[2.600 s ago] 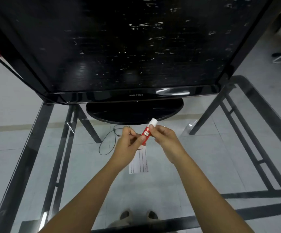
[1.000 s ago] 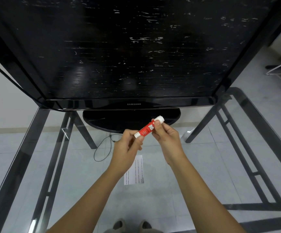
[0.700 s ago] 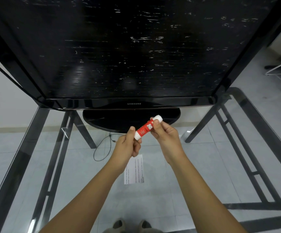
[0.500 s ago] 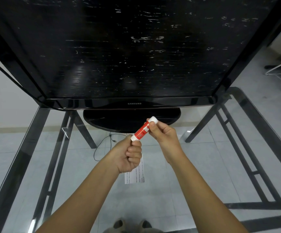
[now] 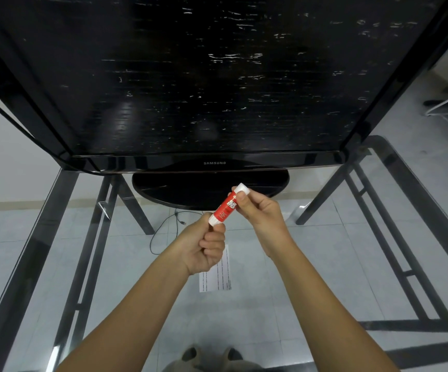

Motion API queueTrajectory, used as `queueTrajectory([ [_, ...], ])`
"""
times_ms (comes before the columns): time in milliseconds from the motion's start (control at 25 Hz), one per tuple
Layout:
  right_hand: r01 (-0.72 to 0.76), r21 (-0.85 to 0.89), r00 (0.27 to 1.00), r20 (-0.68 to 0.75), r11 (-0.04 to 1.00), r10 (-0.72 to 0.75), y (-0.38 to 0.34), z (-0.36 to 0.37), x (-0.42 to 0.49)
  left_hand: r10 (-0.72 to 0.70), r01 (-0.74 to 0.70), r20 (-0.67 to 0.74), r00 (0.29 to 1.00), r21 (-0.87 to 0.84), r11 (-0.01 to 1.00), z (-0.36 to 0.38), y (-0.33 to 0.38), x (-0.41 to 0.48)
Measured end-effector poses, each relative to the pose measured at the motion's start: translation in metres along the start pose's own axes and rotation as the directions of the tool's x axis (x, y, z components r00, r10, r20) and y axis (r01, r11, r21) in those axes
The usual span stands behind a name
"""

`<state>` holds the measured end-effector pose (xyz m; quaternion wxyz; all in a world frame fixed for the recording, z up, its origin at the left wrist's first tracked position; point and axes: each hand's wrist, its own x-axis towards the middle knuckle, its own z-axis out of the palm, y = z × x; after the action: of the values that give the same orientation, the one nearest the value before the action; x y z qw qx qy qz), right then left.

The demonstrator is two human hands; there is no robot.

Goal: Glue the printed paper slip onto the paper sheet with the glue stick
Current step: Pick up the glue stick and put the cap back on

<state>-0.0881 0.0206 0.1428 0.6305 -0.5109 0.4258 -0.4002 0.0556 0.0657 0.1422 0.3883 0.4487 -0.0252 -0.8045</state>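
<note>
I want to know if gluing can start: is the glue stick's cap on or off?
Cannot tell. Both ends of the glue stick look white; the left hand pinches the lower end, the right hand the upper. No gap or bare glue shows.

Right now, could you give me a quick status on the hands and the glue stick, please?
Both hands, left hand and right hand, gripping glue stick. Printed slip flat on glass table. Nothing obstructing.

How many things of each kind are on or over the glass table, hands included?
Hands: 2 (left hand, right hand)
Glue stick: 1
Paper slip: 1
TV: 1
Total: 5
</note>
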Motion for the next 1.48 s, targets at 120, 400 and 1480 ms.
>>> queueTrajectory([
  [120,-0.014,0.019,1.000,-0.015,1.000,0.015,0.003,-0.001,0.002,-0.051,0.051,0.008,0.999,0.021,0.998,0.000,0.005,0.000],
  [400,-0.105,-0.036,0.992,-0.072,0.994,0.102,0.020,-0.009,0.015,0.846,-0.466,0.245,0.474,0.885,0.005,-0.012,-0.014,0.022],
  [1480,0.058,-0.118,0.997,0.049,0.991,-0.053,0.037,-0.036,0.050,0.862,-0.358,0.271,0.429,0.927,-0.113,-0.032,-0.014,0.032],
])
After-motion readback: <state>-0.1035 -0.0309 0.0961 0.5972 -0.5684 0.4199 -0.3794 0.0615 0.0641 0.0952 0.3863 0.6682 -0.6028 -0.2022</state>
